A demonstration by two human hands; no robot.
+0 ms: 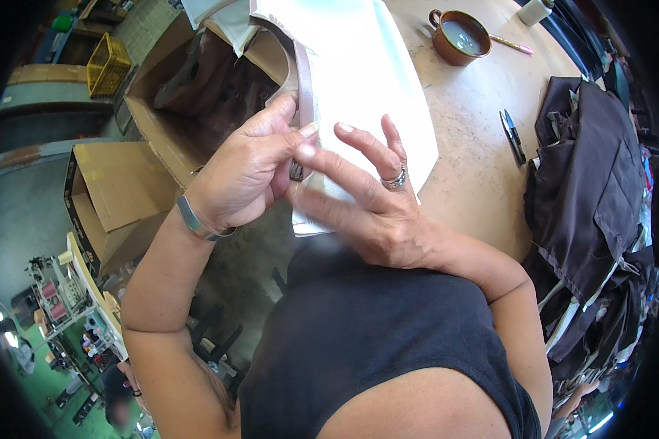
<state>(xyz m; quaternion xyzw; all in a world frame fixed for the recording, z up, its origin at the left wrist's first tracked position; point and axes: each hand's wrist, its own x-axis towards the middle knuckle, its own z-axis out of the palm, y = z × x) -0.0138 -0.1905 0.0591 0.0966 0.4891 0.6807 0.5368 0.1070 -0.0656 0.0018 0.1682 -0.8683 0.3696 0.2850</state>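
A bright white cloth panel (373,80) with a mauve-brown strip (304,88) along its left edge lies over the table edge in front of me. My left hand (252,164) pinches that strip between thumb and fingers, near the panel's lower end. Just right of it is my right hand (377,197), its fingers spread and slightly smeared by motion. Its index fingertip comes close to my left thumb, over the strip; whether it touches the cloth I cannot tell. Glare washes out much of the panel.
The tan table (468,124) carries a brown cup (461,38) of pale liquid, a pink-tipped stick (516,45), thread snips (512,137) and a dark garment pile (589,183). To the left stand a cardboard box (150,121) with brown pieces, another box (117,186) and a yellow crate (108,66).
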